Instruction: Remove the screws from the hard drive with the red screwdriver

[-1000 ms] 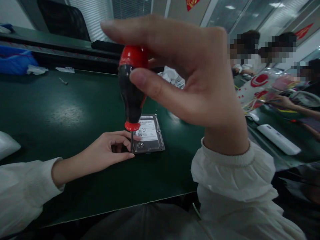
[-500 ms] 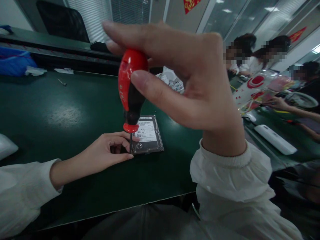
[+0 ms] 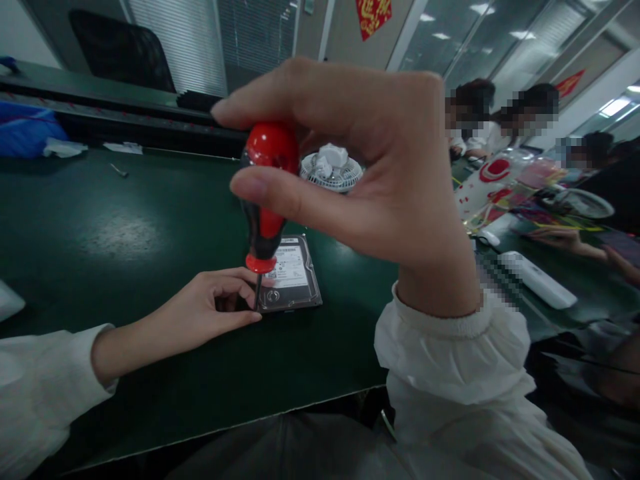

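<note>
My right hand (image 3: 380, 167) is raised close to the camera, fingers pinched round the red and black handle of a screwdriver (image 3: 264, 200). The tool stands upright, its thin shaft reaching down to the near left corner of a hard drive (image 3: 290, 273) lying flat on the dark green table (image 3: 100, 227). My left hand (image 3: 210, 303) rests on the table at that same corner, thumb and fingers curled against the drive's edge beside the shaft.
A small white fan (image 3: 331, 170) stands behind the drive. A white oblong device (image 3: 537, 280) lies at the right. Other people sit at the far right by colourful packaging (image 3: 500, 183). A blue bag (image 3: 25, 130) lies at the back left. The table's front edge is near me.
The screwdriver handle has turned in my right fingers, showing different red and black faces. My view has shifted slightly, so the fan now shows behind the handle. My left hand stays at the drive.
</note>
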Tool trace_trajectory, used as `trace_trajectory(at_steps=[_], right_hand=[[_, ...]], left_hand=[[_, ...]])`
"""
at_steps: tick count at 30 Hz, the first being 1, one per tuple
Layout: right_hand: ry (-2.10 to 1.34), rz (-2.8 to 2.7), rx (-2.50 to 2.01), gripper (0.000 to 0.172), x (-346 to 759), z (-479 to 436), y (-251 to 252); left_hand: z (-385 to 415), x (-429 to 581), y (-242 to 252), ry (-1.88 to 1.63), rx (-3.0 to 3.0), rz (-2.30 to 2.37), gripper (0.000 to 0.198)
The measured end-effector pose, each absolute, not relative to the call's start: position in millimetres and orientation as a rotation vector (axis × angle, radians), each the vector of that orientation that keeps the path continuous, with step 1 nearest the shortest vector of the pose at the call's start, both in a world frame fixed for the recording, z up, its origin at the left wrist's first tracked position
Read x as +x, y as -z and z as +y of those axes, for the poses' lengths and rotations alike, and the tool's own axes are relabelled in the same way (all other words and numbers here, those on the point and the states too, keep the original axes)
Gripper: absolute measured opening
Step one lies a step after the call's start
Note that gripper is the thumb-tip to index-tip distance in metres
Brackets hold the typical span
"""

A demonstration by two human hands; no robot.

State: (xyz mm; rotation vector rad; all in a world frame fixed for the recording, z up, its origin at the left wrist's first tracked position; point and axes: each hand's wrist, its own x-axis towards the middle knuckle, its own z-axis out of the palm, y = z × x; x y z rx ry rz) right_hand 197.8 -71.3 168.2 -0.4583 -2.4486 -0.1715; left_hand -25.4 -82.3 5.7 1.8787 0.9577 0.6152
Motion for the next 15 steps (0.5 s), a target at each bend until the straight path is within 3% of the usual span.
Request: trace_trajectory(at_steps=[7,15], right_hand=[[-0.007,-2.436,-0.431,0.045,194.9,-76.3,-169.3],[-0.026,-2.425,-0.349,0.062,194.1,-69.0,-170.9]], left_hand=[[-80.6,-27.8,-3.2,-0.559,1.93,1.011,0.025],[-82.2,-28.0,-5.9,-0.583,1.942,1.003,0.027]])
